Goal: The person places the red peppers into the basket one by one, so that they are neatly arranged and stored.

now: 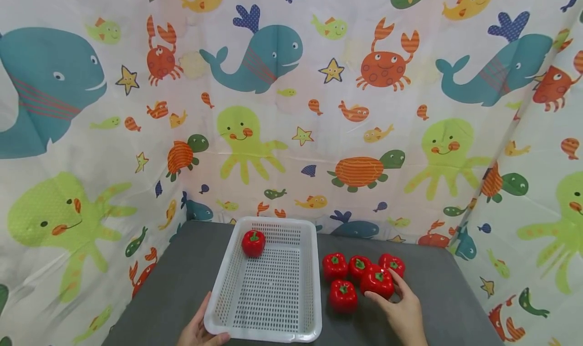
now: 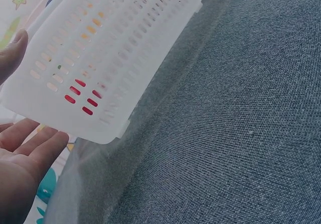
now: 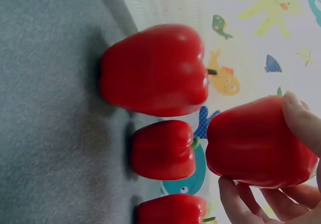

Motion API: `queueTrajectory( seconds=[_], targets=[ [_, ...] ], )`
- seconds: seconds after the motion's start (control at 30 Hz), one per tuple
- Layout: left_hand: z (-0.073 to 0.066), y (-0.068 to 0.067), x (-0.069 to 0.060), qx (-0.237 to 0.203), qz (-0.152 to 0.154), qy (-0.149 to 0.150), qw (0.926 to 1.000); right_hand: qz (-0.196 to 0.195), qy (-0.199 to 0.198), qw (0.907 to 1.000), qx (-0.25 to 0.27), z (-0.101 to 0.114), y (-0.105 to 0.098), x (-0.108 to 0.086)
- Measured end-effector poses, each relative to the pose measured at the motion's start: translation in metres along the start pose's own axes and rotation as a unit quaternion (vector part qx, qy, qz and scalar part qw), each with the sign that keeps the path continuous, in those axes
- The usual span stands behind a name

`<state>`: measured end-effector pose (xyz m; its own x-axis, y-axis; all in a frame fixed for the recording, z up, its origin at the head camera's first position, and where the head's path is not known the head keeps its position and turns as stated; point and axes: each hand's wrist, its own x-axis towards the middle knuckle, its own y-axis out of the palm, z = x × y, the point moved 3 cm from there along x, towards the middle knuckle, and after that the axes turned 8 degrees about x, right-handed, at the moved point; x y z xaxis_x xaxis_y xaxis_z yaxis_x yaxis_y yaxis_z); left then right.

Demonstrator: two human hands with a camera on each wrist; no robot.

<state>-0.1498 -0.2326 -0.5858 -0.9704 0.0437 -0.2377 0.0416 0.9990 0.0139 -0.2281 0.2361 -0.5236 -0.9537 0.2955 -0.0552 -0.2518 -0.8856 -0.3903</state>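
My right hand point(image 1: 401, 305) holds a red bell pepper point(image 1: 377, 281) between thumb and fingers. In the right wrist view this pepper point(image 3: 261, 143) is raised off the grey tabletop, higher than the peppers beside it. Several other red bell peppers point(image 1: 343, 295) stand close around it, stems up. My left hand point(image 1: 200, 326) grips the near left corner of a white plastic basket point(image 1: 316, 285), thumb at the front wall and fingers along the left side. One red bell pepper point(image 1: 253, 243) sits inside the basket at the far left. In the left wrist view, red shows through the slots of the basket point(image 2: 110, 58).
The grey tabletop point(image 1: 437, 295) extends left of the basket and right of the peppers. A white curtain point(image 1: 319, 133) printed with sea animals hangs behind the table and along both sides. The basket's right wall stands close to the nearest peppers.
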Motion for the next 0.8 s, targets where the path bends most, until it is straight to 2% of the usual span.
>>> queueTrajectory(
  seconds=[0.43, 0.6, 0.8],
  targets=[
    [0.003, -0.001, 0.006, 0.026, -0.044, 0.006, 0.9987, -0.048, -0.049, 0.9974, 0.022, 0.022, 0.005, -0.008],
    [0.008, -0.003, 0.007, 0.016, -0.048, 0.002, 0.9987, -0.043, -0.065, 0.9967, 0.022, 0.033, 0.014, -0.009],
    [0.013, -0.005, 0.009, 0.005, -0.049, -0.001, 0.9988, -0.013, -0.059, 0.9975, 0.036, 0.044, 0.023, -0.006]
  ],
)
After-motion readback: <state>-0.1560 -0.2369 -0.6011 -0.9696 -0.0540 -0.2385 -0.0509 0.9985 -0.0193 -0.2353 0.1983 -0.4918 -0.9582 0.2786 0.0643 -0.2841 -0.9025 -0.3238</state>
